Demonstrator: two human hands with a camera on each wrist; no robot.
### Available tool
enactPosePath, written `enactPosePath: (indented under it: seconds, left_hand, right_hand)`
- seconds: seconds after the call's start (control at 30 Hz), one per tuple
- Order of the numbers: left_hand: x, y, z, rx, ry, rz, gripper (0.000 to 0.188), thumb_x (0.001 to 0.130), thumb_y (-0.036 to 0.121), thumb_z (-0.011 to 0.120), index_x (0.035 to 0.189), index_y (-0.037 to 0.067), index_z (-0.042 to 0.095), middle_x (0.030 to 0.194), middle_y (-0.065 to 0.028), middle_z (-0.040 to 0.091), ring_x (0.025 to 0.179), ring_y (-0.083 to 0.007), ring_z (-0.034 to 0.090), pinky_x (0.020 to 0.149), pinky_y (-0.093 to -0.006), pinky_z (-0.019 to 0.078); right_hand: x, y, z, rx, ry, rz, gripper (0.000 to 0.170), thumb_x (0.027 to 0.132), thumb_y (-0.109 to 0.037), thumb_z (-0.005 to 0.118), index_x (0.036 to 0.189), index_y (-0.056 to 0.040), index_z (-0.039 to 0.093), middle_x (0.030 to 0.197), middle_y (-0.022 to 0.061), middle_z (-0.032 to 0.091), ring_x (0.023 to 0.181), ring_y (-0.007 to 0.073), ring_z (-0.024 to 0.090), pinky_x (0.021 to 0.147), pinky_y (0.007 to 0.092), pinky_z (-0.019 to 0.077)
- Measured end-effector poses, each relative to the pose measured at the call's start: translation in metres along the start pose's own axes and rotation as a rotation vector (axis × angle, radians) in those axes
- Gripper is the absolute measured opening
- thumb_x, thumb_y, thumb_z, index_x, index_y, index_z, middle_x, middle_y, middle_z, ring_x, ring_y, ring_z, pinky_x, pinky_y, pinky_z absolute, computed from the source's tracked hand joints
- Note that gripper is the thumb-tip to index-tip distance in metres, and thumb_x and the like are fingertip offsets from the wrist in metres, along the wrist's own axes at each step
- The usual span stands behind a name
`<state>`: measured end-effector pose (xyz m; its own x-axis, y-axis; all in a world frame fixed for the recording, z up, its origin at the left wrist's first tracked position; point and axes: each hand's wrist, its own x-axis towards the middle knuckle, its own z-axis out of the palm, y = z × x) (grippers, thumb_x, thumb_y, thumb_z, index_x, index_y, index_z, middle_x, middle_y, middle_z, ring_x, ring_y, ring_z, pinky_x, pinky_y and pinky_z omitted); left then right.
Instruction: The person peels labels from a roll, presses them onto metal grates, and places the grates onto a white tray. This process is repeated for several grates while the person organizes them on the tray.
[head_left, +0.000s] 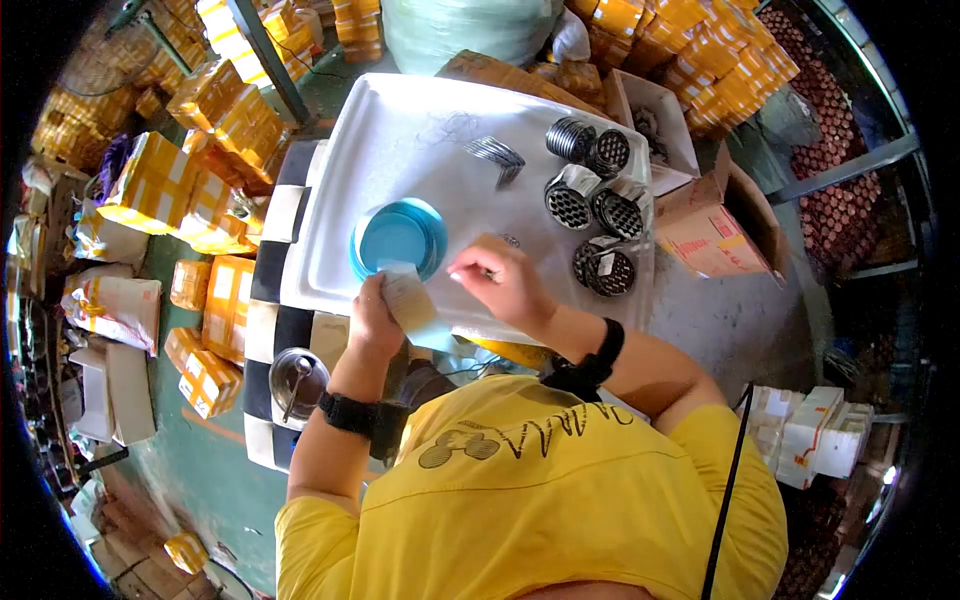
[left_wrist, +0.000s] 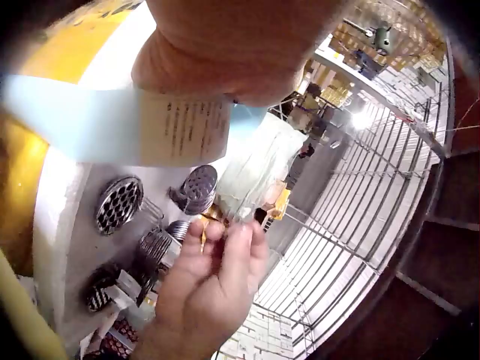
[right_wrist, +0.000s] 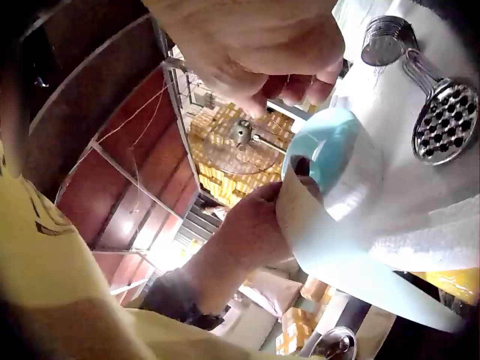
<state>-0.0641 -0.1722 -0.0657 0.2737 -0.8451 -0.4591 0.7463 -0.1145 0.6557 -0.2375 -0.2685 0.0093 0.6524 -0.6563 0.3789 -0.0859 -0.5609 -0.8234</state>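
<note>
The cream-and-pale-blue printed label strip (head_left: 408, 300) slants from the left hand (head_left: 373, 318), pinched there, toward the person's yellow shirt (head_left: 540, 480), with the right hand (head_left: 508, 288) just to its right, fingers curled in, holding nothing I can make out.

The printing (left_wrist: 180, 129) on the paper strip (left_wrist: 120, 126) is too blurred to read.

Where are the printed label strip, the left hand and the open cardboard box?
Label strip (left_wrist: 184, 129): left wrist view, on its printed part.
Left hand (head_left: 374, 318): head view, middle of the hand.
Cardboard box (head_left: 712, 242): head view, on its printed side.
</note>
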Motion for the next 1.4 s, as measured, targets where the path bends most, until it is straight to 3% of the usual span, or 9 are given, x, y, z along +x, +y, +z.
enactPosePath:
  seconds: [0.17,0.33,0.43,0.63,0.77,0.9,0.97,1.07,1.4]
  left_hand:
    - [-0.012,0.011,0.034,-0.008,-0.058,-0.037,0.031,0.087,0.019,0.042,0.108,-0.002,0.046,0.097,-0.0169,0.056,0.09,-0.0285,0.056,0.08,-0.0387,0.0459]
    - [-0.017,0.0,0.036,1.373,-0.09,0.85,0.028,0.081,0.005,0.046,0.107,-0.005,0.043,0.095,-0.0191,0.056,0.086,-0.0298,0.057,0.076,-0.0394,0.0467]
    - [-0.003,-0.001,0.051,0.026,0.079,-0.015,0.03,0.085,0.018,0.039,0.107,-0.001,0.044,0.094,-0.017,0.055,0.087,-0.0296,0.056,0.077,-0.0385,0.046]
    - [0.032,-0.024,-0.005,0.256,-0.004,0.214,0.037,0.082,0.018,0.044,0.112,-0.004,0.043,0.099,-0.0189,0.055,0.092,-0.0308,0.056,0.079,-0.0378,0.0457]
    - [0.014,0.015,0.016,-0.093,0.073,-0.009,0.036,0.085,0.023,0.039,0.108,-0.003,0.049,0.097,-0.0155,0.056,0.086,-0.0278,0.056,0.076,-0.039,0.046]
    - [-0.014,0.058,0.03,1.812,0.169,0.363,0.025,0.082,0.027,0.054,0.08,0.002,0.059,0.078,-0.0139,0.059,0.073,-0.0289,0.057,0.063,-0.0365,0.0443]
    - [-0.019,0.062,0.039,1.73,0.144,1.038,0.016,0.071,0.014,0.066,0.071,0.003,0.054,0.07,-0.0116,0.053,0.068,-0.0312,0.053,0.058,-0.0388,0.0445]
    - [-0.01,0.039,0.068,1.489,-0.097,1.206,0.015,0.066,0.005,0.068,0.072,0.004,0.055,0.072,-0.0115,0.054,0.069,-0.0296,0.054,0.059,-0.0385,0.0454]
    - [0.064,-0.027,0.114,2.044,-0.208,0.122,0.03,0.07,0.03,0.064,0.089,0.007,0.06,0.087,-0.0134,0.063,0.084,-0.0323,0.06,0.072,-0.0401,0.0477]
  right_hand:
    - [0.005,0.007,0.003,-0.041,-0.087,0.138,0.033,0.072,-0.013,0.068,0.102,-0.0039,0.056,0.075,0.007,0.056,0.063,0.0151,0.053,0.058,0.0271,0.0447]
    - [0.008,0.013,0.015,-0.287,-0.041,-0.047,0.013,0.067,-0.007,0.065,0.078,-0.0044,0.058,0.077,0.0115,0.056,0.07,0.0303,0.055,0.061,0.0363,0.0454]
    - [0.011,0.013,0.016,-0.338,-0.004,-0.084,0.01,0.066,-0.004,0.063,0.074,-0.0051,0.057,0.076,0.0102,0.057,0.071,0.0302,0.055,0.061,0.0369,0.0445]
    - [0.01,-0.001,0.003,-0.282,-0.009,-0.243,0.004,0.069,-0.005,0.059,0.071,-0.0059,0.056,0.07,0.009,0.055,0.069,0.0273,0.055,0.063,0.0366,0.0448]
    - [-0.019,-0.011,-0.05,0.127,-0.015,0.079,0.005,0.079,-0.009,0.057,0.08,-0.0049,0.055,0.073,0.0064,0.059,0.067,0.0182,0.057,0.064,0.0309,0.0475]
    - [-0.035,-0.003,-0.102,0.513,0.271,0.382,0.012,0.083,-0.012,0.058,0.089,-0.006,0.05,0.073,0.0031,0.057,0.071,0.0103,0.055,0.066,0.0235,0.0464]
    - [-0.048,0.013,-0.118,0.283,0.389,0.433,0.016,0.081,-0.01,0.061,0.09,-0.0069,0.049,0.073,0.0009,0.055,0.069,0.0088,0.054,0.066,0.0227,0.0458]
    - [-0.051,0.01,-0.122,0.212,0.447,0.471,0.021,0.078,-0.007,0.063,0.094,-0.0069,0.05,0.075,-0.0009,0.053,0.069,0.0073,0.052,0.064,0.0219,0.0448]
    - [-0.082,0.003,-0.143,0.309,0.6,0.447,0.024,0.082,-0.013,0.06,0.102,-0.0003,0.054,0.089,0.0031,0.058,0.078,0.0092,0.054,0.071,0.0215,0.0445]
